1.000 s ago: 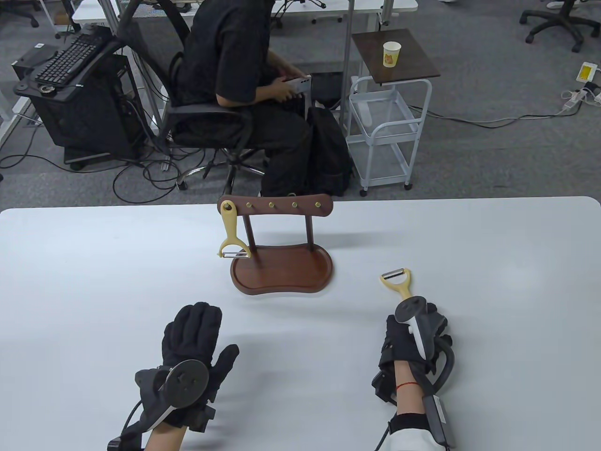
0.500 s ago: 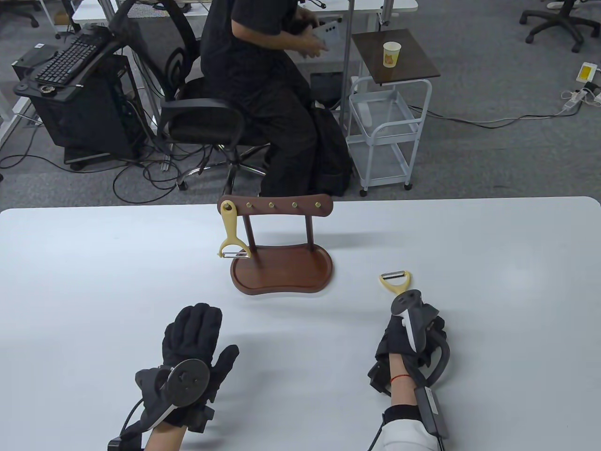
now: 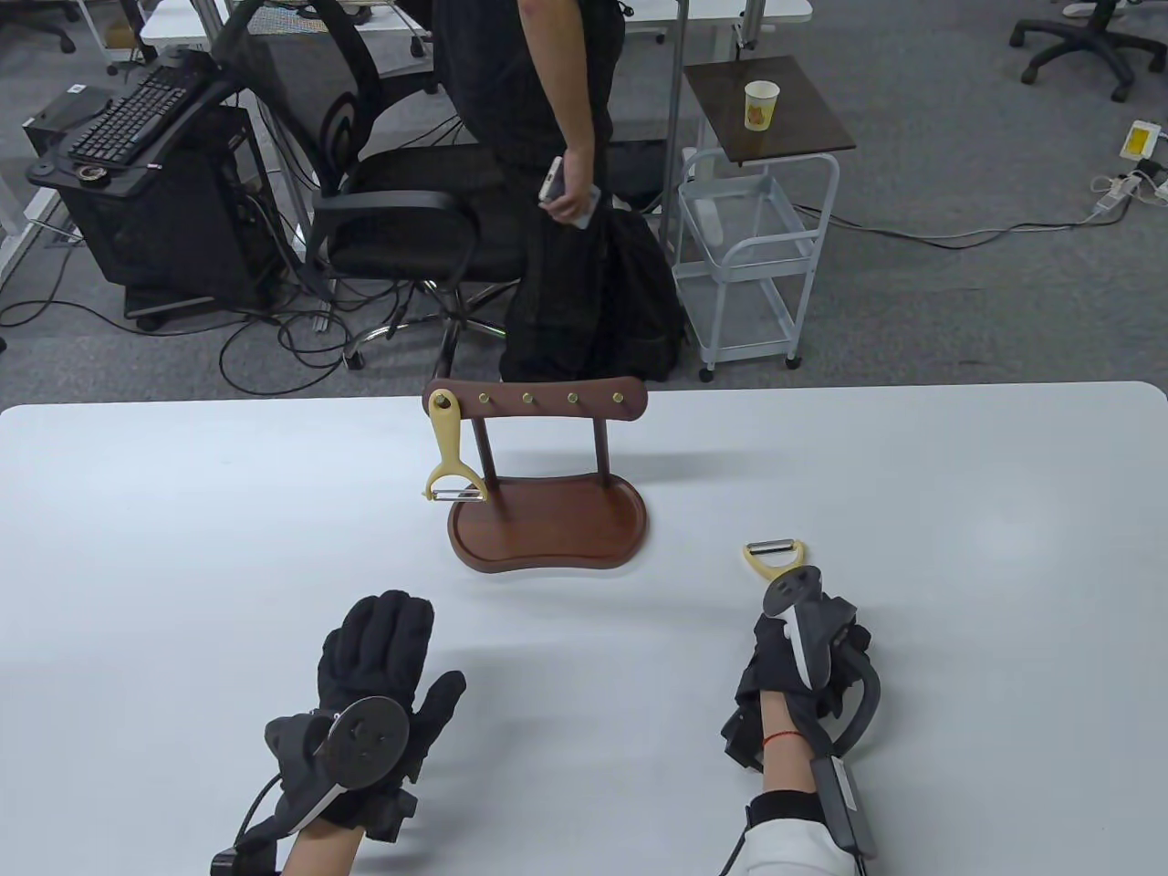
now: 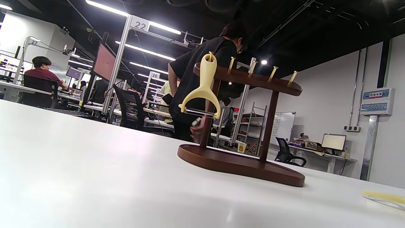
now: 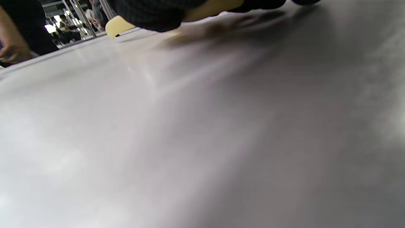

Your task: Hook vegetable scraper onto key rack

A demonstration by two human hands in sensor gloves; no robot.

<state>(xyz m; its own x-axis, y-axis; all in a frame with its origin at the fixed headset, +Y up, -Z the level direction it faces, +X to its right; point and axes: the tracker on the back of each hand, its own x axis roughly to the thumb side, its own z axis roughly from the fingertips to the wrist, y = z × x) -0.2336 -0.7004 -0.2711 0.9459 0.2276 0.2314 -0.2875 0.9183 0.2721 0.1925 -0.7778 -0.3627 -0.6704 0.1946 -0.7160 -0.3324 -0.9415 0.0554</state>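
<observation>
A wooden key rack (image 3: 547,402) with brass hooks stands on its tray base (image 3: 547,534) at the table's middle back. One yellow scraper (image 3: 449,447) hangs from the leftmost hook; it also shows in the left wrist view (image 4: 204,88) on the rack (image 4: 269,84). A second yellow scraper (image 3: 774,555) lies low at the right, blade end away from me. My right hand (image 3: 808,643) covers its handle and grips it; the right wrist view shows the yellow handle (image 5: 212,8) between gloved fingers (image 5: 152,14). My left hand (image 3: 383,652) lies flat and open on the table, empty.
The white table (image 3: 182,547) stretches wide on both sides of the rack. A person in black (image 3: 547,137) stands just behind the table's far edge, beside an office chair (image 3: 392,228) and a white cart (image 3: 748,246).
My right hand drew back slightly toward me, and the scraper's head shifted nearer and a little right. The person behind the table rose from the chair. My left hand stayed put.
</observation>
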